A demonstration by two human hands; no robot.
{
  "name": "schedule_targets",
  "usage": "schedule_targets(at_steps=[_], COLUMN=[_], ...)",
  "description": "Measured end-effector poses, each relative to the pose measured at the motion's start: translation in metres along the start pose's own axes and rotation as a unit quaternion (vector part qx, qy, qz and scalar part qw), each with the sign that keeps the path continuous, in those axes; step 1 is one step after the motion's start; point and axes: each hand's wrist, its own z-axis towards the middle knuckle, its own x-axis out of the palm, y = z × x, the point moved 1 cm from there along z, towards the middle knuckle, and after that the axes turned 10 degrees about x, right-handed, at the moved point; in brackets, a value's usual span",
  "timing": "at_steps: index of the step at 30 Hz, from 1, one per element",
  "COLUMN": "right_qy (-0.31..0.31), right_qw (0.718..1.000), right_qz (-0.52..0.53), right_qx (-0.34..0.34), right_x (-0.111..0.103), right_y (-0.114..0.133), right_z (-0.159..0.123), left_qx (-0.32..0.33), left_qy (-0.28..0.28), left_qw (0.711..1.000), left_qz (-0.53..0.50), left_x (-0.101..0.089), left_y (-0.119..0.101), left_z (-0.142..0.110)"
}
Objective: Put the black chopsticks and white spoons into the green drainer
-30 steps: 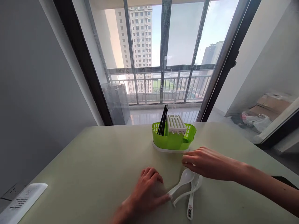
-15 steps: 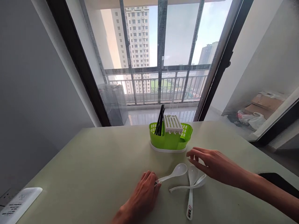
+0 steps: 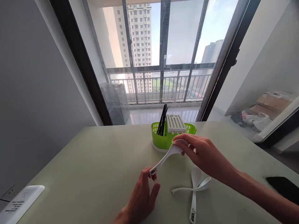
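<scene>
A white soup spoon (image 3: 171, 152) hangs above the table, its bowl pinched between the thumb and fingers of my right hand (image 3: 203, 152). The handle slants down to the left, its printed end at the fingertips of my left hand (image 3: 143, 193). That hand is open, thumb apart from the fingers; whether it touches the handle I cannot tell. Two more white spoons lie crossed on the table, one spoon (image 3: 193, 202) pointing toward me and another spoon (image 3: 183, 189) lying sideways over it. Behind my right hand stands a green utensil holder (image 3: 160, 141), partly covered by that hand.
Black chopsticks (image 3: 162, 119) stand in the holder's left part, beside a white slotted piece (image 3: 175, 123). A dark flat object (image 3: 283, 186) lies at the table's right. A white device (image 3: 22, 200) sits at the left edge. Glass doors rise behind the pale table (image 3: 93, 168).
My right hand has moved left, taken the spoon by its bowl and lifted it off the table. My left hand has loosened from the handle, its thumb now spread.
</scene>
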Motion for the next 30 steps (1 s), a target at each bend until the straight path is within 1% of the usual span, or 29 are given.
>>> schedule_targets(at_steps=[3, 4, 5, 7, 8, 10, 13, 16, 19, 22, 27, 30], right_qy=[-0.118, -0.147, -0.168, -0.177, -0.167, -0.123, -0.043, 0.025, 0.078, 0.108, 0.127, 0.135], right_qw=[0.991, 0.985, 0.979, 0.969, 0.965, 0.955, 0.928, 0.903, 0.892, 0.891, 0.891, 0.892], right_qz=[-0.046, -0.067, -0.089, -0.141, -0.172, -0.246, -0.358, -0.423, -0.442, -0.437, -0.433, -0.430], right_qx=[-0.046, -0.061, -0.074, -0.101, -0.110, -0.115, -0.095, -0.069, -0.059, -0.058, -0.050, -0.037], right_x=[-0.025, -0.031, -0.036, -0.038, -0.035, -0.026, -0.006, 0.011, 0.024, 0.033, 0.046, 0.048], right_y=[0.009, 0.010, 0.011, 0.011, 0.010, 0.007, 0.006, 0.009, 0.016, 0.022, 0.022, 0.022], right_z=[0.024, 0.032, 0.040, 0.052, 0.056, 0.063, 0.069, 0.074, 0.075, 0.071, 0.064, 0.064], left_qx=[-0.011, -0.018, -0.024, -0.032, -0.035, -0.041, -0.046, -0.048, -0.049, -0.042, -0.026, -0.020], left_qy=[-0.013, -0.011, -0.006, 0.006, 0.011, 0.020, 0.026, 0.038, 0.061, 0.071, 0.074, 0.077], left_qw=[1.000, 1.000, 1.000, 0.999, 0.999, 0.999, 0.999, 0.998, 0.997, 0.997, 0.997, 0.996], left_qz=[-0.014, -0.016, -0.016, -0.013, -0.010, -0.003, 0.003, 0.003, 0.003, 0.009, 0.026, 0.032], left_x=[-0.001, 0.000, 0.000, 0.003, 0.004, 0.006, 0.006, 0.005, 0.004, 0.003, 0.004, 0.004], left_y=[0.001, 0.002, 0.003, 0.004, 0.005, 0.005, 0.005, 0.003, 0.001, 0.001, 0.001, 0.001], left_z=[0.001, 0.002, 0.002, 0.002, 0.002, 0.001, 0.002, 0.004, 0.007, 0.007, 0.007, 0.008])
